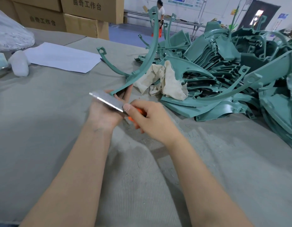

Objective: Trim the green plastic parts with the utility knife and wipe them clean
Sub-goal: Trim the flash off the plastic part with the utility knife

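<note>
My left hand (pixel 107 110) grips the lower end of a long curved green plastic part (pixel 150 51) that arcs up and away over the table. My right hand (pixel 151 118) holds an orange-handled utility knife (pixel 109 101). Its wide silver blade points left and lies across my left hand, close to the held end of the part. A crumpled beige cloth (pixel 165 79) lies just beyond my hands, against a large pile of green plastic parts (pixel 232 71) on the right.
The table is covered with grey fabric (pixel 60 112). A white paper sheet (pixel 61 57) and a small white plastic bundle (pixel 20 63) lie at the back left. Cardboard boxes (pixel 79 15) stand behind. A person (pixel 160 13) stands far back by a long bench.
</note>
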### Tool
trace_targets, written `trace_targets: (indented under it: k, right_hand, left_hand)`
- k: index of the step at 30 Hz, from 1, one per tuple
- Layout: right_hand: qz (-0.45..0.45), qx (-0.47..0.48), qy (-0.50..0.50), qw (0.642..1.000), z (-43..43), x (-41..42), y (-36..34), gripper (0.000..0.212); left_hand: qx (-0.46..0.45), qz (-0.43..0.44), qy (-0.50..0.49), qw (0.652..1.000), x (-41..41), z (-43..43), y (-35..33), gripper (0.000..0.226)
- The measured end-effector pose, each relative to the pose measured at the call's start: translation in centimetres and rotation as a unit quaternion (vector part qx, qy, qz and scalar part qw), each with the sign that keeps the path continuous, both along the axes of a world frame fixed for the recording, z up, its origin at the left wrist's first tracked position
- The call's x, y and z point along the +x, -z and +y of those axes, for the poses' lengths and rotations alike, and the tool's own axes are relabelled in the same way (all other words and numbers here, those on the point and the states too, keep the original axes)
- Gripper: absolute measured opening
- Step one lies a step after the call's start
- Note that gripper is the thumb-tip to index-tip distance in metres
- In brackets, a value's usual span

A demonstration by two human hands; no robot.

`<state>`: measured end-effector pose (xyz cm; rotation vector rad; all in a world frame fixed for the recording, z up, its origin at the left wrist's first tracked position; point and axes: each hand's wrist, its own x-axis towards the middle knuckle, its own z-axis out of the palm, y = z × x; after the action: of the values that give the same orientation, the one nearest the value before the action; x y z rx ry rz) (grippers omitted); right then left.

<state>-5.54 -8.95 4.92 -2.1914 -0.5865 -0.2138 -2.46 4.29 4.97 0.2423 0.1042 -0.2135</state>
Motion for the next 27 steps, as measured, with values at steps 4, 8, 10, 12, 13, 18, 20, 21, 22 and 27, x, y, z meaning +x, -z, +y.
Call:
trace_targets:
  k: [4,8,10,12,13,18,20,21,22,27]
  right_hand:
    - [-0.019,0.099,0.091,0.991,-1.5,0.6,-0.4,0.029]
    - [-0.039,0.094,0.19,0.977,-2.1,1.2,0.0,0.038]
    - [-0.042,0.087,0.2,0.975,-2.0,1.3,0.1,0.039]
    - [-0.045,0.088,0.19,0.977,-1.8,1.2,0.1,0.038]
    - [-0.048,0.087,0.179,0.979,-1.6,1.2,0.1,0.038]
    - [-0.052,0.058,0.131,0.988,0.0,0.4,0.3,0.033]
    - [-0.053,0.04,0.111,0.992,0.5,0.2,0.5,0.032]
    - [-0.053,0.034,0.102,0.993,0.7,0.1,0.5,0.032]
    - [-0.052,0.03,0.096,0.994,0.8,0.1,0.5,0.032]
    - [-0.044,0.034,0.076,0.996,0.6,0.0,0.2,0.032]
  left_hand:
    - [0.015,0.091,-0.005,0.996,0.3,-0.1,-0.6,0.028]
    - [-0.003,0.08,0.008,0.997,-0.1,-0.3,-0.9,0.032]
    - [-0.008,0.073,0.009,0.997,-0.4,-0.5,-1.1,0.034]
    - [-0.006,0.068,0.011,0.998,-0.5,-0.6,-1.3,0.039]
    - [-0.006,0.066,0.011,0.998,-0.5,-0.7,-1.3,0.039]
    - [-0.019,0.106,-0.013,0.994,0.1,-0.4,-0.8,0.023]
    - [-0.03,0.095,-0.016,0.995,0.1,-0.3,-0.7,0.023]
    - [-0.034,0.085,-0.021,0.996,0.0,-0.3,-0.7,0.027]
    - [-0.036,0.077,-0.026,0.996,0.0,-0.3,-0.8,0.031]
    - [-0.059,0.082,-0.063,0.993,0.4,-0.2,-0.6,0.029]
